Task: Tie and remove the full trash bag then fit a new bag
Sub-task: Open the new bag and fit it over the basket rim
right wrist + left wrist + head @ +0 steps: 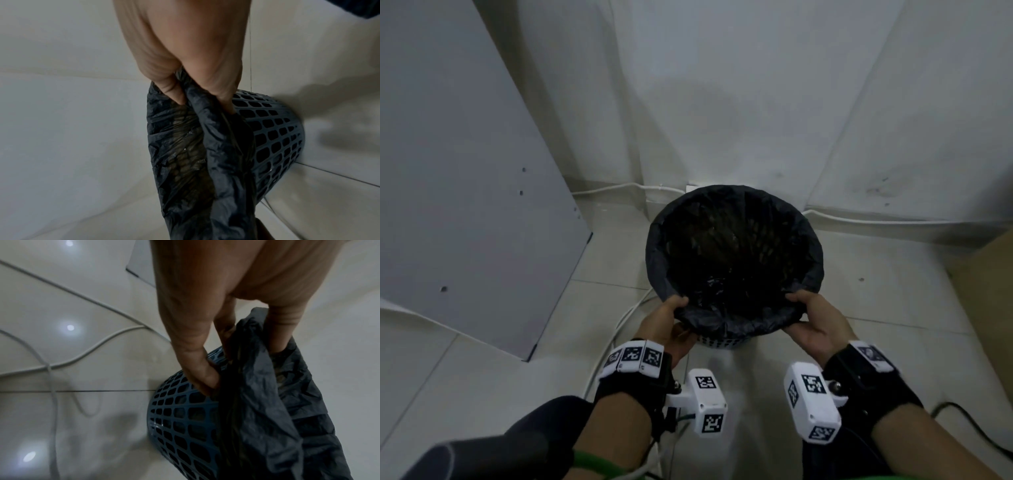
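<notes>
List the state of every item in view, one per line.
Black plastic trash bag: open-mouthed, untied, lining the basket, its edge folded over the rim.
Blue lattice plastic basket: upright on the tiled floor.
Left hand: pinches the bag's near edge.
Right hand: pinches the bag's near edge.
White cables: lying loose on the floor.

Trash bag point(734, 240): black, crinkled, faintly see-through. Bin point(176, 415): blue plastic, lattice of square holes. Floor point(482, 394): pale off-white tiles with thin dark joints. Cables point(86, 352): white. Wrist straps point(633, 390): black, carrying white blocks printed with black-and-white square codes. Leaning panel point(465, 171): plain grey.
</notes>
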